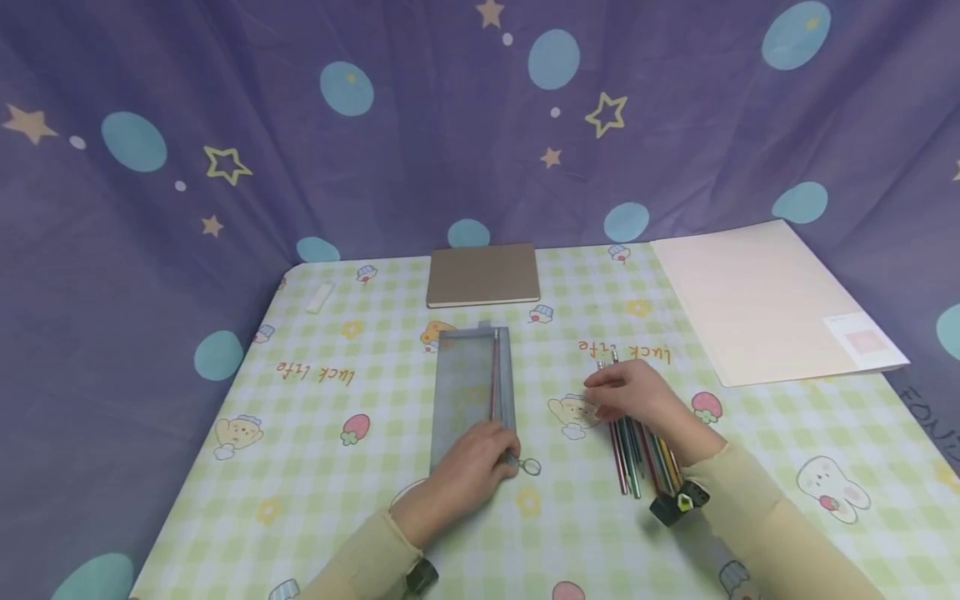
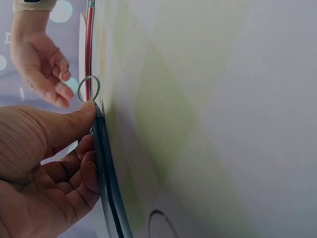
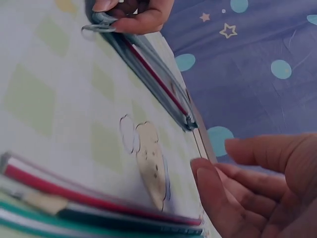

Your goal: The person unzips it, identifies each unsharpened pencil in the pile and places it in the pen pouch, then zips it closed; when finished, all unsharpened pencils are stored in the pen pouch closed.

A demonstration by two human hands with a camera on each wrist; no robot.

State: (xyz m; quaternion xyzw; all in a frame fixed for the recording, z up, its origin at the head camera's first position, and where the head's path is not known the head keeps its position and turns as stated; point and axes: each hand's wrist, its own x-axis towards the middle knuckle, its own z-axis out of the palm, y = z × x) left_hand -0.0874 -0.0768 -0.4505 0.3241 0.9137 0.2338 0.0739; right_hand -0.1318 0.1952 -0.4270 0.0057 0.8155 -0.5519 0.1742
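Grn-chk tbl [image 1: 300,475] w/ pouch [image 1: 462,383], pencils [image 1: 648,458], brn notebk [image 1: 483,277], pale sheet [image 1: 757,300]

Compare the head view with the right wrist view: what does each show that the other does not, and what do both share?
Only the head view shows the large pale sheet, the small white block and the cream sleeves.

Only the right wrist view shows the palm side of the right hand and, close up, a pencil's tan tip.

Both show the left hand gripping the grey pouch, a red pencil inside it, loose pencils and the patterned tablecloth.
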